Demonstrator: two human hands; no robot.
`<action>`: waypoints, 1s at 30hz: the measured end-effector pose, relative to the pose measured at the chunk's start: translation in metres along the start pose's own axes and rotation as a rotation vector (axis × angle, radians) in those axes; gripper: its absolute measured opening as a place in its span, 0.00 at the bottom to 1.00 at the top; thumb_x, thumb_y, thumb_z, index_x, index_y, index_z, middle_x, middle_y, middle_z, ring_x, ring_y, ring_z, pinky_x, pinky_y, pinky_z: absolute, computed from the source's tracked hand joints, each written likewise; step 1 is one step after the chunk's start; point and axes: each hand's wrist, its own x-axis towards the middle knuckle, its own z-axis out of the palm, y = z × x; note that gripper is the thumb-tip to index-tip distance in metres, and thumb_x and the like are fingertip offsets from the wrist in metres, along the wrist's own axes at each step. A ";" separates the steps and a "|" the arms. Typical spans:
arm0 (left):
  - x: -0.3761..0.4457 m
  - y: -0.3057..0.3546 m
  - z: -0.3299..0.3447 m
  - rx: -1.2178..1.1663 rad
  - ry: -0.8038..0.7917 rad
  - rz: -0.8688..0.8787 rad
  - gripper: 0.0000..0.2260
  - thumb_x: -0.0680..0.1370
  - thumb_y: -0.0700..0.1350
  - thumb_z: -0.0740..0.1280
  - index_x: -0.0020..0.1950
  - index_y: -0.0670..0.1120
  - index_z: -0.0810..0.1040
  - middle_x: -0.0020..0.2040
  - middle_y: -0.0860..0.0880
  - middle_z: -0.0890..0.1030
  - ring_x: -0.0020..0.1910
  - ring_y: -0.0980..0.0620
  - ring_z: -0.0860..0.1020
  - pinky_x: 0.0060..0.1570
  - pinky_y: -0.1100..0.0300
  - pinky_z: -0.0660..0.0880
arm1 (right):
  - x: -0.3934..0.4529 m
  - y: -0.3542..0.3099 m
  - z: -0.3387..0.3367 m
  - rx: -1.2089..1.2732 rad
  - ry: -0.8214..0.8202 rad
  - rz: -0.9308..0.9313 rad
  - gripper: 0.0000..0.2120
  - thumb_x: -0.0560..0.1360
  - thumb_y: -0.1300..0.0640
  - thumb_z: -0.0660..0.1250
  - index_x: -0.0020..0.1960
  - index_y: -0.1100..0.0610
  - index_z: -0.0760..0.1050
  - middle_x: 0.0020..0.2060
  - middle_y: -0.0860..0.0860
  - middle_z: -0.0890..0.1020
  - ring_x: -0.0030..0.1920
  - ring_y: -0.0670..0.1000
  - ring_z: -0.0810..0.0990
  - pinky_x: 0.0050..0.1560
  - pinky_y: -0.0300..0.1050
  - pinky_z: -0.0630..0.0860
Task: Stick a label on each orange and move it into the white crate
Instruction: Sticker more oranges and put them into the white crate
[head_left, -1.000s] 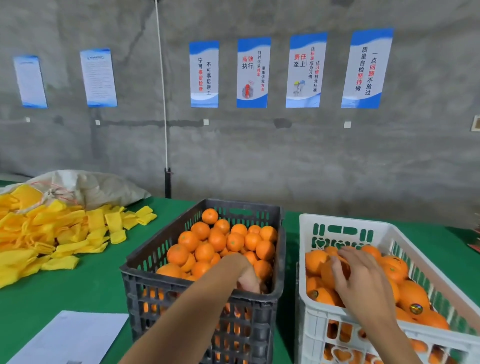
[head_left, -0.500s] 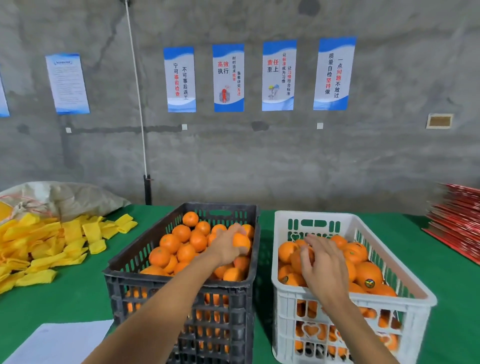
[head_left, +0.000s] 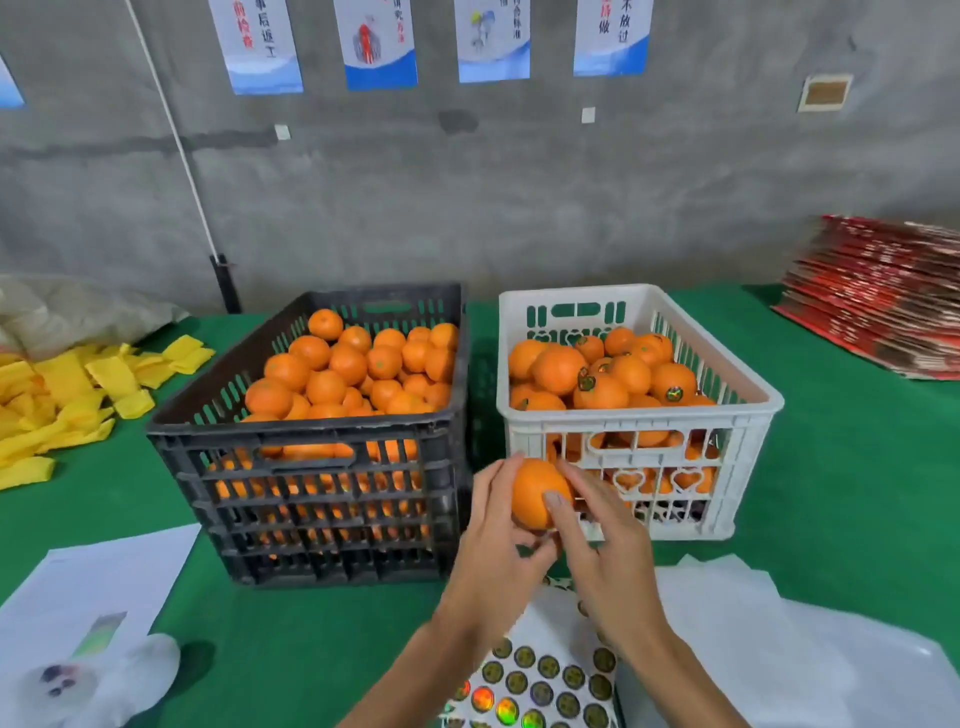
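Orange and smooth-skinned, the round orange (head_left: 535, 491) being handled sits just below the middle of the frame, held in the air in front of the near wall of the white slatted plastic crate (head_left: 748, 415). No label can be made out on its visible face. The left hand (head_left: 498, 545) cups it from the left and underneath, fingers curled round its side with the fingertips reaching up to its top edge. The right hand (head_left: 608, 556) comes in from the right, its thumb tip pressed flat against the front of the fruit and its forefinger lying along the upper right edge; the other fingers spread loosely downward. Whether a sticker lies under that thumb cannot be told.

Beneath both wrists, at the bottom centre, lies a white sheet of round dark and iridescent stickers (head_left: 540, 686). The white crate, right of centre, is piled with oranges, several carrying small dark labels. Left of it, just beside, stands a black slatted plastic crate (head_left: 311, 499) full of unlabelled oranges. Both rest on a green cloth-covered table (head_left: 857, 493). Yellow foam sleeves (head_left: 67, 400) are heaped at the left edge, and a stack of red flat cartons (head_left: 878, 296) sits at the right edge.
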 end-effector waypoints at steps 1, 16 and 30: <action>-0.012 -0.012 0.012 -0.045 -0.011 -0.095 0.34 0.80 0.44 0.74 0.75 0.70 0.59 0.75 0.58 0.60 0.56 0.63 0.82 0.56 0.65 0.80 | -0.014 0.013 -0.002 -0.007 -0.046 0.079 0.18 0.82 0.50 0.67 0.71 0.49 0.77 0.68 0.45 0.78 0.68 0.45 0.77 0.68 0.43 0.75; -0.073 -0.064 0.052 -0.114 0.274 -0.387 0.35 0.80 0.48 0.74 0.81 0.50 0.58 0.71 0.51 0.66 0.61 0.68 0.76 0.52 0.77 0.73 | -0.072 0.089 -0.014 -0.676 -0.411 0.071 0.30 0.80 0.34 0.62 0.73 0.52 0.76 0.73 0.49 0.75 0.72 0.52 0.70 0.73 0.44 0.62; -0.078 -0.068 0.050 -0.194 0.262 -0.354 0.32 0.79 0.49 0.75 0.76 0.62 0.59 0.70 0.49 0.70 0.61 0.53 0.81 0.55 0.69 0.78 | -0.052 0.095 -0.006 -0.259 -0.279 0.299 0.04 0.77 0.49 0.74 0.45 0.47 0.88 0.48 0.40 0.82 0.55 0.43 0.74 0.59 0.42 0.72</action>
